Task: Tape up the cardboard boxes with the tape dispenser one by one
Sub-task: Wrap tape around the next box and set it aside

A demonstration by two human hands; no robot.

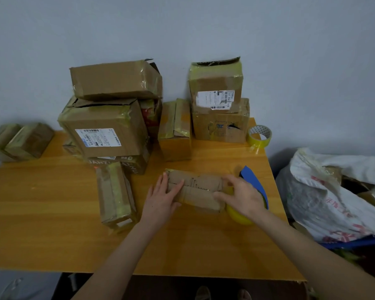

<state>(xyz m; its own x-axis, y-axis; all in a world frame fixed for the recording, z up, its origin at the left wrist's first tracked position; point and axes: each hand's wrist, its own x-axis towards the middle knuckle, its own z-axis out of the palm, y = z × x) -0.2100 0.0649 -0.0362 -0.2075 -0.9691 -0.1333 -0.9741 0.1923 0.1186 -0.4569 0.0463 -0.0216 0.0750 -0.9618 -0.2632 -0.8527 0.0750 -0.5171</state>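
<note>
Here, viewed from beside the table: a small, flat brown cardboard box [198, 185] lies lengthwise near the right front of the orange-yellow wooden table [52, 224], its top seam running left to right. The left hand [160, 198] rests flat on the box's left end, fingers straight and spread, holding nothing. It appears placed there to pin the flaps down and keep the box from sliding.

The right hand [241, 195] lies over the blue-framed tape dispenser with its yellow roll [252, 179], which sits against the box's right end. The fingers reach forward onto the box top with the thumb raised. Whether the palm actually grips the dispenser cannot be told, as the hand hides the handle. The dispenser's position at the end of the seam suggests a strip is being started or finished there, the fingers pressing the tape down. No tape is clearly discernible along this seam, so sealing is judged incomplete.

Against the grey wall stand a left stack of larger taped boxes [108, 124] and a right stack of taped boxes [217, 92], several with gaping flaps. A long narrow taped box [115, 195] lies just left of the left hand. A spare roll of yellowish tape [259, 137] stands at the table's far right edge, within reach. A white woven sack [333, 191] holding more cardboard sits off the table to the right.
</note>
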